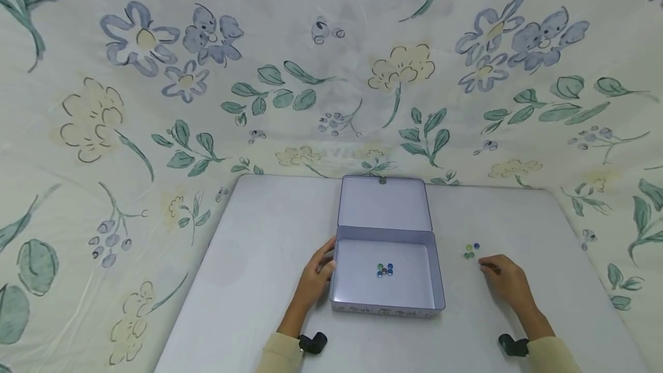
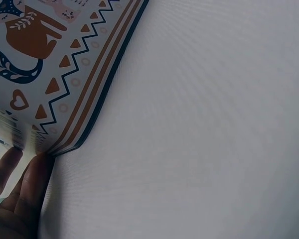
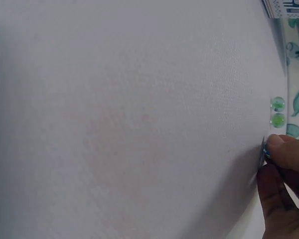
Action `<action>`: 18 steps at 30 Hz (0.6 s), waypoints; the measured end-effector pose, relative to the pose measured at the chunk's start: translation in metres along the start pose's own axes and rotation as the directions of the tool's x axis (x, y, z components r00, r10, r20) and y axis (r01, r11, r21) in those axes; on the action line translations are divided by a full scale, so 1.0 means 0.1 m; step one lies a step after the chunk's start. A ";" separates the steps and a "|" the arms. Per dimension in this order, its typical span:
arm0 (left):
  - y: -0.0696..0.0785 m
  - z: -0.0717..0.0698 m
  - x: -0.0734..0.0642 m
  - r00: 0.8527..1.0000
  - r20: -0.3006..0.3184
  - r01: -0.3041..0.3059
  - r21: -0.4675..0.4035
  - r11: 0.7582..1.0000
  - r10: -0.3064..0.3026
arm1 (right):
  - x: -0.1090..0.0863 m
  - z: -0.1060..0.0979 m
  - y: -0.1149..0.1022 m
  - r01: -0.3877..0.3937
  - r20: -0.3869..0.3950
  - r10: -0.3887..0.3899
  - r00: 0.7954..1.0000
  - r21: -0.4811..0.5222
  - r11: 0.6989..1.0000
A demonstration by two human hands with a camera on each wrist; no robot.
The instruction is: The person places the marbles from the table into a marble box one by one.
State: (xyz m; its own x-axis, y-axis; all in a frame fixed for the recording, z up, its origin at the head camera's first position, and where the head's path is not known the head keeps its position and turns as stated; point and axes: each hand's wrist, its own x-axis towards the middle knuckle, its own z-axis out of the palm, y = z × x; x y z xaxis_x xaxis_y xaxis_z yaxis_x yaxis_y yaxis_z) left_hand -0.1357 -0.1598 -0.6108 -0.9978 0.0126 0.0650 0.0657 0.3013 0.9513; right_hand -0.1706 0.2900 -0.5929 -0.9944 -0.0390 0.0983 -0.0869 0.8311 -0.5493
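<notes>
An open tin box with a hinged lid stands on the table, several glass marbles clustered on its floor. Against the box's left wall rests my left hand, its fingertips touching the outside. In the left wrist view those fingers meet the edge of the patterned tin. To the right of the box, my right hand pinches a small blue marble between thumb and fingers, mostly hidden by them. Just beyond it lie several loose marbles, green, yellowish and blue.
The white table meets a floral cloth backdrop at the back and sides. The box lid leans back toward the far edge. A dark wrist camera sits by the right sleeve, another by the left.
</notes>
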 end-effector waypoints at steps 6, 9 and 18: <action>0.04 0.01 0.00 1.000 -0.003 0.013 0.008 1.000 -0.013 | 0.00 -0.01 0.00 0.023 -0.021 -0.024 0.999 -0.014 1.000; 0.22 -0.02 -0.04 1.000 0.008 0.015 0.008 1.000 -0.015 | 0.01 0.00 0.01 0.037 -0.039 -0.037 0.999 -0.017 0.999; 0.04 0.01 -0.01 0.999 -0.001 0.036 0.015 0.999 -0.036 | -0.01 0.01 0.00 -0.011 -0.029 0.011 1.000 -0.015 1.000</action>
State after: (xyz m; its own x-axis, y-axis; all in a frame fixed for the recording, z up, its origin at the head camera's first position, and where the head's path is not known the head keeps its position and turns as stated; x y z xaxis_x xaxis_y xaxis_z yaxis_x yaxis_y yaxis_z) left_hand -0.1341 -0.1575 -0.6071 -0.9995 0.0010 0.0305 0.0292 0.3157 0.9484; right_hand -0.1701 0.2894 -0.5938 -0.9931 -0.0140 0.1166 -0.0750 0.8398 -0.5377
